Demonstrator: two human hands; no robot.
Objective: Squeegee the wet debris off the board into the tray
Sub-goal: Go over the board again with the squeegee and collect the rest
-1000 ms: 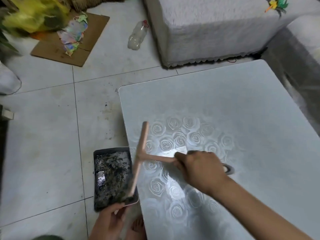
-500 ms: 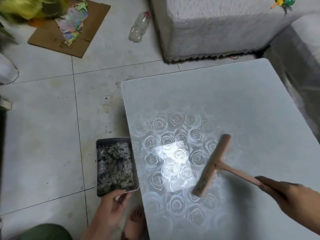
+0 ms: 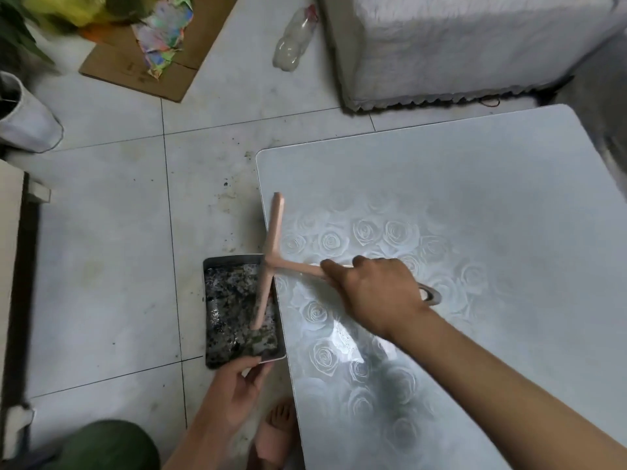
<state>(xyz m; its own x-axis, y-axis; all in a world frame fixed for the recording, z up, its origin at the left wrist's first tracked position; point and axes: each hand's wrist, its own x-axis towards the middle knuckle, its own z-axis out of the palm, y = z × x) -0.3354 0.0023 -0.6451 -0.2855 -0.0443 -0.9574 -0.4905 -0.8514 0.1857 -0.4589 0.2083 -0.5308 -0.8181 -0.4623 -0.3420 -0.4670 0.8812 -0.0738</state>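
Note:
A pale grey board [image 3: 475, 232] with embossed roses fills the right half of the view. My right hand [image 3: 376, 293] grips the handle of a pink T-shaped squeegee [image 3: 271, 252]. Its blade lies along the board's left edge, and the lower end hangs over the tray. The dark metal tray [image 3: 210, 357] holds wet black debris and sits against the board's left edge. My left hand [image 3: 237, 388] holds the tray's near rim. No debris shows on the board.
A bare foot [image 3: 278, 429] is under the board's near left corner. Dark specks dot the floor tiles [image 3: 101, 266] left of the board. A plastic bottle [image 3: 295, 39], cardboard [image 3: 159, 59] and a white covered block [image 3: 458, 45] lie beyond.
The squeegee swept left from mid-board to the left edge, its blade end now over the tray. My left hand stays on the tray's near rim.

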